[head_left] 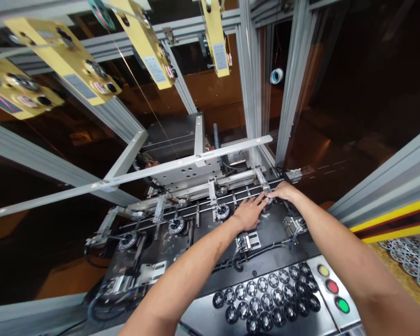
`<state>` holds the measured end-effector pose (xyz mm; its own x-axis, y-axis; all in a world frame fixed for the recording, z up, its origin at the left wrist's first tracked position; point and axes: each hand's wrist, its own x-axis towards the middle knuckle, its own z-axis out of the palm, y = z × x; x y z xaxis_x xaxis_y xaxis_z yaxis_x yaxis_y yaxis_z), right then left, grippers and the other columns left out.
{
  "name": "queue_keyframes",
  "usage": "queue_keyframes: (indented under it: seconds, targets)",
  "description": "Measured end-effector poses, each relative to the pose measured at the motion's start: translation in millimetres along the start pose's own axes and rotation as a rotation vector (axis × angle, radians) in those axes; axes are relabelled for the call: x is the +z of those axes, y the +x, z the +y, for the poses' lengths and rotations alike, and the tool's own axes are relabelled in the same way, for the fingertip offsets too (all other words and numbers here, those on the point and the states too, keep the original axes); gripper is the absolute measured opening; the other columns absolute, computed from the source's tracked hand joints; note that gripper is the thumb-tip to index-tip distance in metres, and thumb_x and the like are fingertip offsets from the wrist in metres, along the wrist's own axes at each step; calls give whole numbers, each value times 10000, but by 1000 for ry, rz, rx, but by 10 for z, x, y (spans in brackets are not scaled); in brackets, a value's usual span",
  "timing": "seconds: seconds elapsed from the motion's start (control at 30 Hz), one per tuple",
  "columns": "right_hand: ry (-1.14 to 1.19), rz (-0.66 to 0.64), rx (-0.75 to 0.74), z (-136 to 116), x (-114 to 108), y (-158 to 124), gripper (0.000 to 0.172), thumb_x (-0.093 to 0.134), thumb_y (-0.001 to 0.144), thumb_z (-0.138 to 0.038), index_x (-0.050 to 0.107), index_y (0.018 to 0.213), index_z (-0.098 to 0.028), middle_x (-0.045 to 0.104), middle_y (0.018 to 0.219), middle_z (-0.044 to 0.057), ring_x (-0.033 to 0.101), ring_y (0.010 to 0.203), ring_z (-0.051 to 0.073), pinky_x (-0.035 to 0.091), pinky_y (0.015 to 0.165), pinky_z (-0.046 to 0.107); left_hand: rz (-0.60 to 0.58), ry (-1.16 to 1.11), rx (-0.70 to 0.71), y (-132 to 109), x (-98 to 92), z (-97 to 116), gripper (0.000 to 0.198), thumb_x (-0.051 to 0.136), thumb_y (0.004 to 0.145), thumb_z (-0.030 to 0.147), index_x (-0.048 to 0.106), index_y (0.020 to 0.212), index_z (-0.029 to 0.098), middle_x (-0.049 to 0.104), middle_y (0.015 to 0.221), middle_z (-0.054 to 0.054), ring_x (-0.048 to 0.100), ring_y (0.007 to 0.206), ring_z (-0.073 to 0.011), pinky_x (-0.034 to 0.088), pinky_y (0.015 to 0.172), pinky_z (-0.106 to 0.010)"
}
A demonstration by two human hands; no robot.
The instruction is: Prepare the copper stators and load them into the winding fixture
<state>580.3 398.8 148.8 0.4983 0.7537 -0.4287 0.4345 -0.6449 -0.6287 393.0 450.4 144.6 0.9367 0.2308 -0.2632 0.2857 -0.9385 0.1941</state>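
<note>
My left hand (249,213) reaches over the dark machine bed with its fingers stretched out and spread, fingertips at the rightmost winding station (268,199). From the right, my right hand (284,191) meets the same spot. Its fingers look bent in and closed at the part there, which they mostly cover. Just left of my left hand, a round slotted motor core (222,212) sits in its station. Further left are a second core (177,225) and a third core (127,240), each beside a metal arm.
Many black-and-silver cores (266,301) lie in rows on the metal front shelf, beside yellow, red and green buttons (342,305). A long metal bar (180,162) crosses behind the stations. Yellow wire tensioners (147,44) hang above. Metal rings (411,261) lie at right beyond a yellow-striped frame.
</note>
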Motion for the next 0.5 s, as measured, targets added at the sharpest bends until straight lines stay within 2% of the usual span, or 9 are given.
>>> queue_keyframes:
  seconds: [0.07, 0.13, 0.23, 0.3, 0.37, 0.4, 0.43, 0.47, 0.5]
  targets:
    - [-37, 48, -28, -107, -77, -52, 305, 627, 964, -380, 636, 1148, -138, 665, 1115, 64, 668, 948, 197, 588, 815, 379, -14, -41, -7, 23, -46, -10, 927, 721, 762, 153, 253, 1560, 211, 137, 1682, -161, 395, 1460, -355, 368, 1170, -535]
    - [-88, 99, -63, -213, -207, -192, 298, 634, 959, -383, 644, 1121, -134, 674, 1098, 62, 670, 953, 198, 582, 837, 395, -23, -106, -6, 16, -132, -20, 946, 742, 737, 145, 275, 1557, 216, 177, 1675, -152, 452, 1430, -325, 419, 1150, -471]
    - [-157, 210, -144, -158, -362, -726, 274, 700, 898, -330, 669, 1088, -136, 689, 1125, 91, 659, 1050, 234, 530, 970, 451, 45, -229, -21, -215, -312, 22, 884, 701, 806, 186, 255, 1569, 206, 248, 1657, -136, 447, 1441, -251, 424, 1156, -373]
    - [-178, 301, -237, 115, -310, -1306, 256, 702, 859, -288, 694, 1093, -186, 688, 1188, 111, 641, 1129, 250, 475, 1064, 415, 146, -302, -49, -613, -411, 104, 746, 599, 909, 241, 258, 1570, 183, 321, 1632, -125, 387, 1479, -207, 359, 1203, -360]
    - [-187, 383, -345, 519, -102, -1926, 245, 548, 933, -364, 699, 1109, -285, 689, 1202, 84, 660, 1115, 243, 504, 1034, 408, 243, -384, -81, -1206, -440, 198, 604, 511, 975, 301, 337, 1544, 197, 422, 1586, -95, 427, 1454, -180, 351, 1208, -347]
    - [-185, 556, -460, 725, 33, -2185, 279, 485, 944, -454, 703, 1082, -349, 715, 1102, 80, 694, 1024, 261, 558, 935, 442, 287, -446, -96, -1550, -416, 243, 546, 500, 985, 345, 408, 1510, 225, 486, 1547, -70, 480, 1417, -175, 379, 1189, -338]
    - [-229, 712, -502, 902, 163, -2376, 306, 469, 940, -542, 673, 1140, -433, 714, 1076, 70, 704, 990, 277, 587, 833, 461, 327, -635, -102, -1901, -365, 286, 510, 568, 953, 367, 510, 1446, 249, 565, 1483, -54, 540, 1367, -195, 404, 1171, -343]
    - [-303, 806, -484, 1026, 271, -2485, 354, 538, 897, -622, 616, 1219, -499, 693, 1133, 60, 692, 1032, 285, 592, 737, 440, 322, -795, -106, -2243, -288, 329, 490, 639, 908, 391, 587, 1380, 271, 634, 1410, -37, 592, 1312, -213, 434, 1143, -346]
    - [-331, 802, -522, 1072, 349, -2509, 470, 658, 821, -647, 586, 1260, -497, 659, 1206, 66, 668, 1090, 298, 577, 660, 407, 321, -926, -133, -2559, -192, 372, 474, 702, 858, 397, 649, 1313, 276, 691, 1332, -28, 639, 1251, -224, 466, 1109, -340]
